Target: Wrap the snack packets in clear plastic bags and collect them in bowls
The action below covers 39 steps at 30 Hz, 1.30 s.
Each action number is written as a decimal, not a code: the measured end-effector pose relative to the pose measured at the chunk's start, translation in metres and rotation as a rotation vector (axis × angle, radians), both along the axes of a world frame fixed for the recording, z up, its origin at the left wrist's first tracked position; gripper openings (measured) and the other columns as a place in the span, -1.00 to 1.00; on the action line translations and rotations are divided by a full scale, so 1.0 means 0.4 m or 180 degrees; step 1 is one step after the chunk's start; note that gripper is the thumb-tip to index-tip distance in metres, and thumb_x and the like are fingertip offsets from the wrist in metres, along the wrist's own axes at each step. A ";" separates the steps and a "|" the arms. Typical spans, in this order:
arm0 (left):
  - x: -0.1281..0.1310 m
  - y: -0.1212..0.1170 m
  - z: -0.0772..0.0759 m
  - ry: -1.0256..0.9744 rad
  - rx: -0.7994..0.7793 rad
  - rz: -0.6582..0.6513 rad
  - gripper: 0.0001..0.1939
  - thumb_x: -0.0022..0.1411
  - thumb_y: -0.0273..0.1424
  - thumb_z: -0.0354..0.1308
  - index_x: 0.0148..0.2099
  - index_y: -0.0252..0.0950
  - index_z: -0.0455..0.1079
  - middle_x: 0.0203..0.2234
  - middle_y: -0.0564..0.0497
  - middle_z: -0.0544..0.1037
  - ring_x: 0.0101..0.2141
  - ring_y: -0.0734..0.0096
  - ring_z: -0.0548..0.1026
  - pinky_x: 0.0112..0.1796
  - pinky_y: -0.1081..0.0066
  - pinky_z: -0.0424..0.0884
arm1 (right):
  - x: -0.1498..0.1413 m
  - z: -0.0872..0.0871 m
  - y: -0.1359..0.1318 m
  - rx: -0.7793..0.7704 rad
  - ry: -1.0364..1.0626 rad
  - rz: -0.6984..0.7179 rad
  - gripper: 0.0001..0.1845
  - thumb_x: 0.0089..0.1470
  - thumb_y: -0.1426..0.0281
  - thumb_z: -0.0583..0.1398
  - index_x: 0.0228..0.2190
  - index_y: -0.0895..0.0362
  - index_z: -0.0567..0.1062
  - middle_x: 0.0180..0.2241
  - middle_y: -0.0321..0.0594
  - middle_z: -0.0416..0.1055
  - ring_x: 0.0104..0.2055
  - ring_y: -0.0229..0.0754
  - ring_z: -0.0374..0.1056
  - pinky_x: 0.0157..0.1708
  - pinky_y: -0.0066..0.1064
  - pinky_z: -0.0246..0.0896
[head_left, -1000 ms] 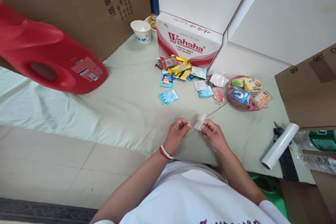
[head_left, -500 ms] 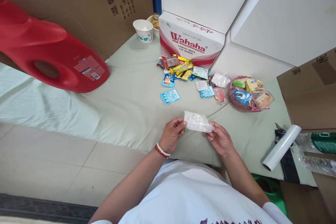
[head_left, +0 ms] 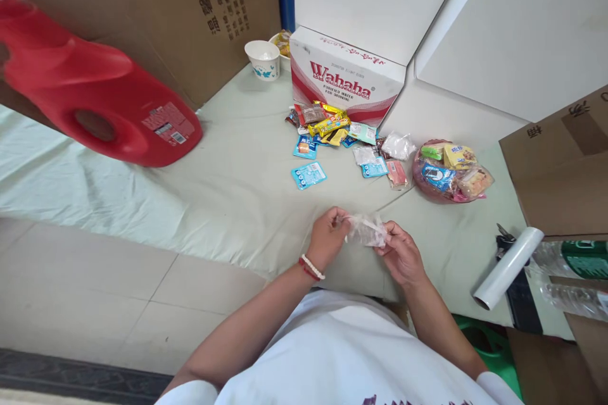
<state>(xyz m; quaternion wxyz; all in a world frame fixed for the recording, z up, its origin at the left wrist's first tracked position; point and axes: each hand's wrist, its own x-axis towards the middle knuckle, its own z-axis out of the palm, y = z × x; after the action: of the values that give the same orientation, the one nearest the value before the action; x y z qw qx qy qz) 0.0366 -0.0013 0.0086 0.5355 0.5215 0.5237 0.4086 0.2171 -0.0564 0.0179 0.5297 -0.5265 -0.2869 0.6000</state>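
A small clear plastic bag [head_left: 366,230], crumpled, is stretched between my two hands above the cloth-covered table. My left hand [head_left: 329,235], with bead bracelets at the wrist, pinches its left end. The right end is gripped between the thumb and fingers of my right hand [head_left: 400,253]. Beyond my hands lies a blue packet [head_left: 308,175] by itself. Behind it is a heap of snack packets [head_left: 329,124] in yellow, red, blue and green wrappers. To the right, a pink bowl [head_left: 422,182] is filled with wrapped snacks.
A red jug [head_left: 123,101] stands at the left. At the back are a paper cup [head_left: 264,61] and a Wahaha carton [head_left: 342,85]. A white roll [head_left: 509,269], a black tool [head_left: 523,300] and plastic bottles [head_left: 577,259] lie at the right edge.
My left hand has shifted right and turned, coming closer to my right hand. The bag has gone from flat and stretched to bunched up between them.
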 end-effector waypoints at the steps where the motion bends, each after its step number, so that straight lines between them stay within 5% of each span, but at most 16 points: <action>1: 0.003 0.004 -0.003 -0.0218 -0.0180 0.0036 -0.91 0.17 -0.34 0.17 -0.33 -0.24 0.36 -0.45 0.07 0.48 -0.37 0.36 0.45 -0.25 0.36 0.37 | 0.004 -0.001 0.000 0.0003 -0.0163 -0.0194 -0.69 -0.03 0.15 0.39 -0.44 0.07 0.45 -0.50 -0.36 0.22 -0.48 -0.28 0.09 -0.49 -0.43 0.04; 5: 0.014 -0.005 0.007 -0.0631 -0.0325 0.0451 -0.90 0.19 -0.36 0.15 -0.28 -0.22 0.28 -0.49 0.14 0.44 -0.44 0.45 0.44 -0.33 0.43 0.34 | -0.003 -0.003 -0.006 0.0454 -0.1109 -0.0888 -0.67 0.10 0.06 0.31 -0.25 0.01 0.44 -0.30 -0.27 0.34 -0.35 -0.22 0.21 -0.37 -0.39 0.21; 9: 0.020 -0.025 0.033 -0.0851 -0.0286 0.0508 -0.86 0.17 -0.36 0.19 -0.28 -0.21 0.27 -0.53 0.17 0.38 -0.52 0.51 0.36 -0.41 0.47 0.29 | -0.035 -0.002 0.000 0.0864 -0.1819 -0.0365 -0.40 -0.05 0.10 0.43 0.02 -0.06 0.46 0.11 -0.11 0.33 0.11 -0.02 0.27 0.06 -0.19 0.28; 12: -0.003 -0.017 0.041 -0.1078 -0.0462 0.0150 -0.76 0.16 -0.21 0.26 -0.27 -0.24 0.34 -0.57 0.17 0.37 -0.58 0.55 0.27 -0.50 0.50 0.19 | -0.030 0.005 0.026 0.0841 -0.2187 -0.0155 -0.77 0.10 0.15 0.35 -0.25 -0.01 0.58 0.08 -0.12 0.36 0.19 -0.01 0.25 0.19 -0.13 0.13; 15: -0.052 0.012 0.042 -0.0987 -0.0699 -0.0425 -0.66 0.06 -0.12 0.36 -0.34 -0.29 0.44 -0.62 0.17 0.34 -0.60 0.59 0.20 -0.53 0.50 0.12 | 0.002 0.030 0.058 0.0899 -0.1829 0.0048 -0.76 0.17 0.13 0.29 -0.38 0.04 0.55 0.01 -0.14 0.44 0.07 -0.06 0.35 0.09 -0.21 0.22; 18: -0.096 0.038 0.047 -0.0867 -0.0712 -0.0663 -0.63 -0.02 -0.11 0.44 -0.37 -0.32 0.50 -0.57 0.10 0.43 -0.52 0.54 0.31 -0.45 0.49 0.22 | 0.019 0.075 0.083 0.0614 -0.1260 0.0215 -0.67 0.13 0.05 0.32 -0.38 0.05 0.50 -0.35 -0.23 0.51 -0.33 -0.18 0.39 -0.28 -0.34 0.32; 21: -0.103 0.045 0.057 -0.1197 -0.0690 -0.0410 -0.61 0.01 -0.09 0.43 -0.30 -0.29 0.49 -0.39 0.02 0.55 -0.32 0.41 0.48 -0.27 0.42 0.40 | 0.002 0.124 0.097 0.0138 -0.0757 0.0312 -0.57 0.02 -0.02 0.38 -0.43 0.05 0.43 -0.62 -0.41 0.27 -0.66 -0.33 0.10 -0.68 -0.47 0.04; 23: -0.089 0.041 0.063 -0.1629 -0.0877 -0.0172 -0.59 0.04 -0.07 0.40 -0.27 -0.26 0.40 -0.37 0.04 0.54 -0.27 0.39 0.53 -0.21 0.38 0.45 | -0.019 0.144 0.102 -0.0077 -0.0555 0.0438 -0.55 -0.02 -0.02 0.40 -0.44 0.05 0.41 -0.66 -0.47 0.19 -0.72 -0.39 -0.05 -0.77 -0.50 -0.20; 27: -0.054 0.036 0.064 -0.2138 -0.1156 0.0441 -0.62 0.14 -0.12 0.32 -0.25 -0.20 0.23 -0.55 0.21 0.34 -0.56 0.61 0.34 -0.46 0.53 0.32 | -0.035 0.140 0.115 0.0063 -0.0711 0.0483 -0.61 0.00 0.05 0.40 -0.35 0.06 0.48 -0.60 -0.43 0.24 -0.68 -0.40 0.00 -0.73 -0.50 -0.18; 30: -0.042 0.040 0.058 -0.2035 -0.1091 0.0792 -0.66 0.21 -0.13 0.24 -0.24 -0.17 0.16 -0.60 0.28 0.16 -0.67 0.66 0.09 -0.60 0.59 0.08 | -0.016 0.117 0.121 0.0687 -0.1371 -0.0267 -0.66 0.02 0.13 0.40 -0.25 0.04 0.51 -0.47 -0.35 0.35 -0.52 -0.31 0.21 -0.54 -0.45 0.15; 33: -0.034 0.034 0.051 -0.1869 -0.0806 0.1104 -0.67 0.28 -0.09 0.17 -0.23 -0.15 0.12 -0.59 0.27 0.12 -0.66 0.61 0.06 -0.63 0.57 0.01 | -0.013 0.100 0.102 0.0862 -0.1654 -0.0762 -0.70 0.12 0.08 0.33 -0.29 0.03 0.48 -0.43 -0.31 0.38 -0.41 -0.24 0.29 -0.40 -0.40 0.26; 39: 0.010 -0.028 0.045 -0.1308 0.0041 0.1146 -0.67 0.39 0.00 0.05 -0.17 -0.16 0.18 -0.48 0.16 0.30 -0.53 0.53 0.27 -0.52 0.50 0.25 | -0.144 0.060 0.044 0.0394 -0.1225 0.0344 -0.56 0.12 -0.05 0.29 -0.19 0.04 0.56 -0.17 -0.14 0.53 -0.14 -0.05 0.41 -0.17 -0.26 0.37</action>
<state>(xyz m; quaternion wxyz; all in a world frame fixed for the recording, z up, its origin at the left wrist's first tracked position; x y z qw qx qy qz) 0.0407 -0.0126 0.0266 0.5460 0.3296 0.4857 0.5978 0.1594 -0.0388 0.0417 0.4635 -0.5817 -0.4469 0.4971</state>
